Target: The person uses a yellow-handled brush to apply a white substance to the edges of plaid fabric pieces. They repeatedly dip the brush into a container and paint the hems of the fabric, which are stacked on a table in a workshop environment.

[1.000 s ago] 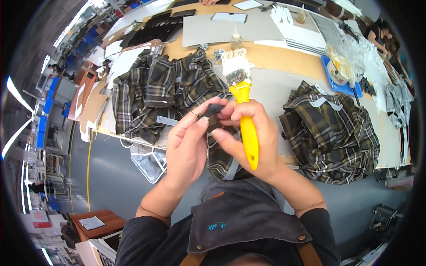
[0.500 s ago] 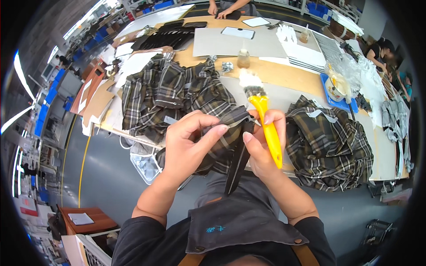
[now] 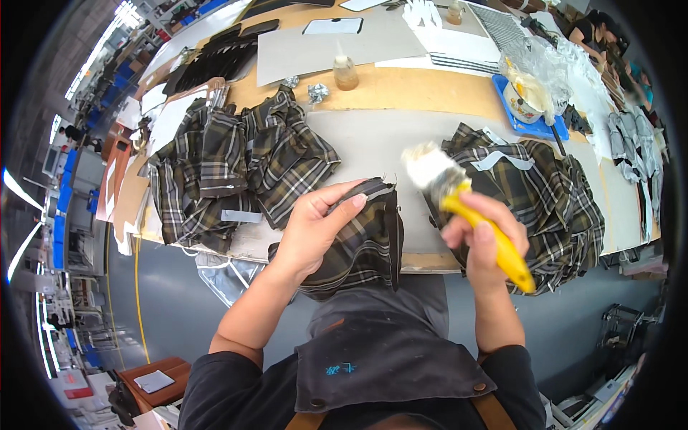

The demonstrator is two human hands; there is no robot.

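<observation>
My left hand (image 3: 309, 235) pinches the top edge of a plaid cloth piece (image 3: 351, 251) between thumb and fingers. A dark strip (image 3: 395, 240) runs down the piece's right side, with loose threads at its upper corner. To the right, my right hand (image 3: 494, 233) is closed around a brush with a yellow handle (image 3: 512, 264). The brush's bristles (image 3: 433, 166) are coated in white and point up and left, apart from the held cloth. One plaid pile (image 3: 251, 154) lies on the left of the table; another plaid pile (image 3: 548, 208) lies on the right, behind my right hand.
A blue tray (image 3: 542, 130) with a bowl (image 3: 521, 107) and clear plastic stands at the far right. A small bottle (image 3: 345, 72) and crumpled foil (image 3: 317, 92) sit mid-table. Dark strips (image 3: 208, 68) lie at the far left. Another person (image 3: 593, 36) is at the far right.
My right hand has let go of the cloth's dark strip and moved right with the brush. The strip's corner is now free. The view has shifted, so the table appears farther left.
</observation>
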